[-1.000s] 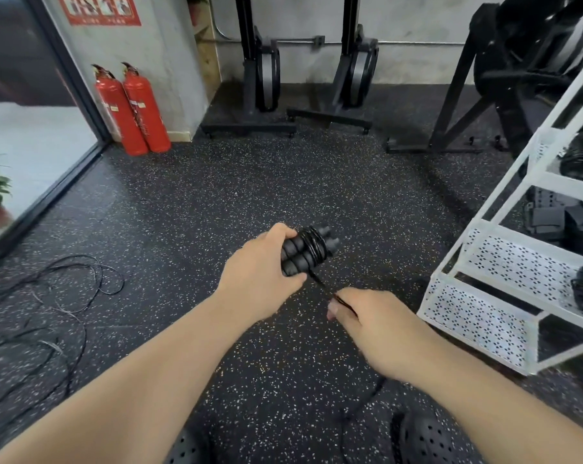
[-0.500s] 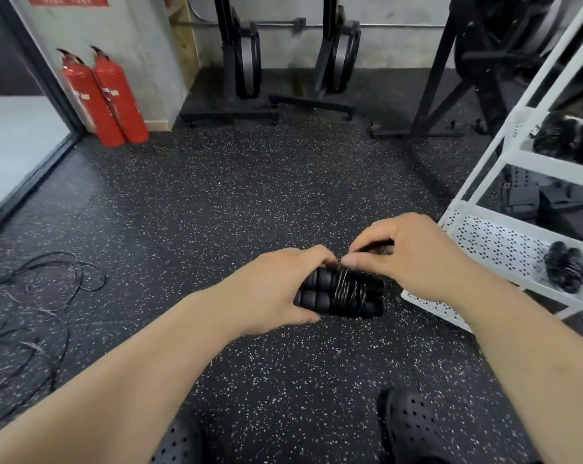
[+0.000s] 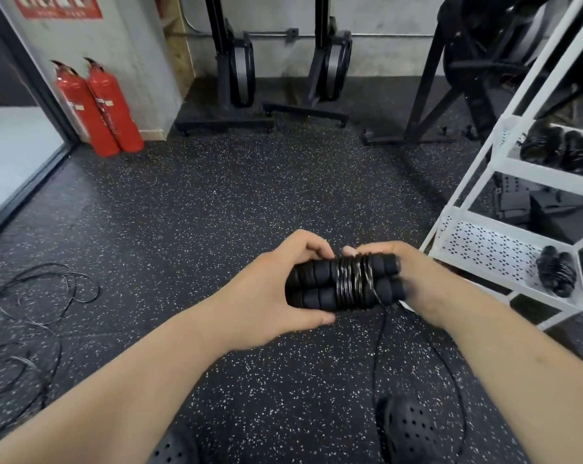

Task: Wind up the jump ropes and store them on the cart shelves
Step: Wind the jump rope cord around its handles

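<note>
The left forearm and right forearm are bare, as are the left hand and right hand. The feet wear black clogs (rounded toes, small round holes): a right clog and a left clog.

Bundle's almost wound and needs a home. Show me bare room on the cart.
Lower shelf: perforated stretch is bare between its left rim and the lone wound rope. Upper shelf is crowded with wound bundles.
</note>
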